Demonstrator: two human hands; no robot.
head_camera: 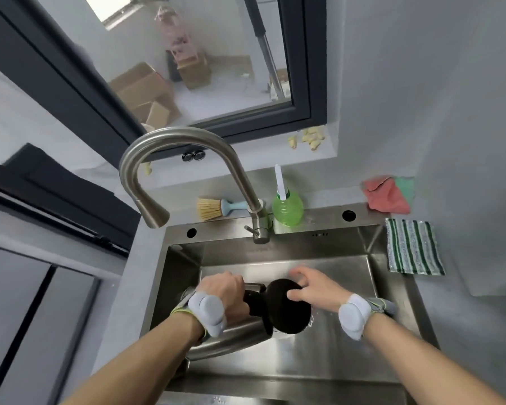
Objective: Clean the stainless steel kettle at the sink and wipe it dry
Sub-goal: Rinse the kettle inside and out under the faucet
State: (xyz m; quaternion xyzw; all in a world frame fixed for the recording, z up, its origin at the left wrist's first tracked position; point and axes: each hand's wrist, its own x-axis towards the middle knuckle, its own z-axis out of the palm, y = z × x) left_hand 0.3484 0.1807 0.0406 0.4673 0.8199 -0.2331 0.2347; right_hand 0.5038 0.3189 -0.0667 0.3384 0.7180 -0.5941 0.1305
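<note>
Head view: stainless steel kettle (228, 337) held on its side inside the sink (392, 290)
Left hand (225, 290) was closed around the kettle's black handle (254, 302); right hand (310, 285) lay open, fingers spread on the black round lid end (289, 314). Faucet (184, 165), green soap bottle (287, 210), dish brush (214, 208) and striped cloth (414, 247) stood behind and beside the sink

No legible text, labels or numbers anywhere.

Soft daylight from the window (187, 68) — edges bowed, hands slightly blurred.
</note>
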